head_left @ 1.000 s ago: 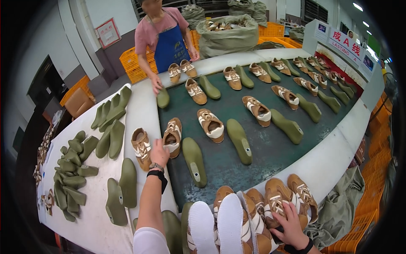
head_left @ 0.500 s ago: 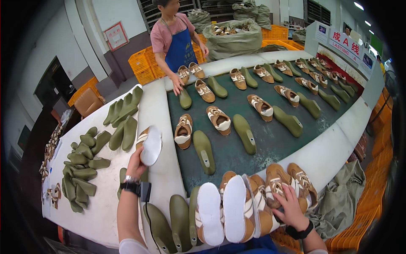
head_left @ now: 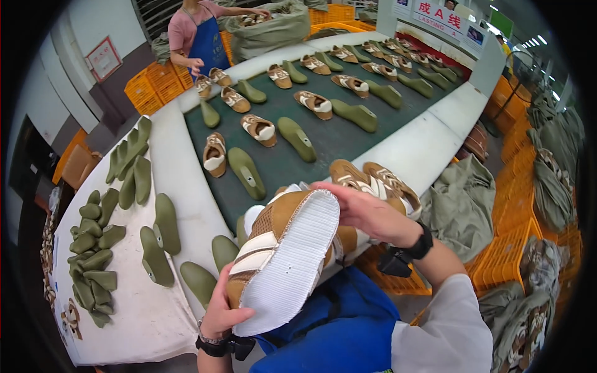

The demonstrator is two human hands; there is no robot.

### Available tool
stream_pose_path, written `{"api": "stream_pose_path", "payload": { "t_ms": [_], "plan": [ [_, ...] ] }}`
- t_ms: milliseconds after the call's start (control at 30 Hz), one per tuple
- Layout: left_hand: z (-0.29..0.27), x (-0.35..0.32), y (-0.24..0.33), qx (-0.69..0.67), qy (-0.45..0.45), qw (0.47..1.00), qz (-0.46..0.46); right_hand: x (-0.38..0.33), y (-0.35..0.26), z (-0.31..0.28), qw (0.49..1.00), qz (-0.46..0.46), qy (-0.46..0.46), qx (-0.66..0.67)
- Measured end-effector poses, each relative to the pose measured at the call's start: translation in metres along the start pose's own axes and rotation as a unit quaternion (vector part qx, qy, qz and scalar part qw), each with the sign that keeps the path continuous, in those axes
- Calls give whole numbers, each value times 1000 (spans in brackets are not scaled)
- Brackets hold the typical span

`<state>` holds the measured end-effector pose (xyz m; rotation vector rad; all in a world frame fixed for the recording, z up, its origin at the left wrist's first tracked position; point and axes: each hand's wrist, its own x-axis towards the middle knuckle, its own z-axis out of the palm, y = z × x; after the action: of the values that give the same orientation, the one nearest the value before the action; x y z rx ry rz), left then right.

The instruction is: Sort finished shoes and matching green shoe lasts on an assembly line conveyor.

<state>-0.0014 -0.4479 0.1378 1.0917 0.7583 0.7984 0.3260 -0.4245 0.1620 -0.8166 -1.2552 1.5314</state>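
A brown and white shoe upper (head_left: pixel 264 248) is held close in front of me, its white ribbed underside (head_left: pixel 289 264) turned toward me. My left hand (head_left: pixel 225 311) is closed round its lower end, thumb against the underside. At the upper end my right hand (head_left: pixel 373 214) grips the edge, palm beside the shoe. Behind it, other shoes are partly hidden. Two brown laced shoes (head_left: pixel 376 183) lie on the bench edge just beyond my right hand. Green shoe lasts (head_left: pixel 198 283) stand near my left hand.
A green conveyor belt (head_left: pixel 286 165) carries rows of shoes and lasts. Several lasts (head_left: pixel 93 248) are piled on the white table (head_left: pixel 137 323) at left. A person in a blue apron (head_left: pixel 208 43) stands beyond the belt. Orange crates (head_left: pixel 507 248) and grey-green sacks (head_left: pixel 463 205) are at right.
The shoe in my left hand has come from the left to in front of me. My right hand has left the row of shoes and now holds this one. The view has shifted right.
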Motion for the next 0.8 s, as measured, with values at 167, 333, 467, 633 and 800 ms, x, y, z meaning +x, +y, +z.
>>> {"api": "stream_pose_path", "payload": {
  "t_ms": [167, 333, 467, 633, 800],
  "plan": [
    [2, -10, -3, 43, -46, 998, 9, 7, 2, 9, 982, 82, -75, 154],
    [-2, -15, -3, 150, 19, 988, 44, 7, 5, 27, 985, 101, -112, 79],
    [1, -10, -12, 311, 185, 915, 180, -7, 0, 51, 931, 150, 21, 331],
    [4, -10, -9, 427, 228, 817, 314, -3, 45, 31, 857, 77, -61, 506],
    [5, -2, -7, 349, 180, 881, 263, -28, 47, -5, 975, -115, 152, -114]
  ]
}}
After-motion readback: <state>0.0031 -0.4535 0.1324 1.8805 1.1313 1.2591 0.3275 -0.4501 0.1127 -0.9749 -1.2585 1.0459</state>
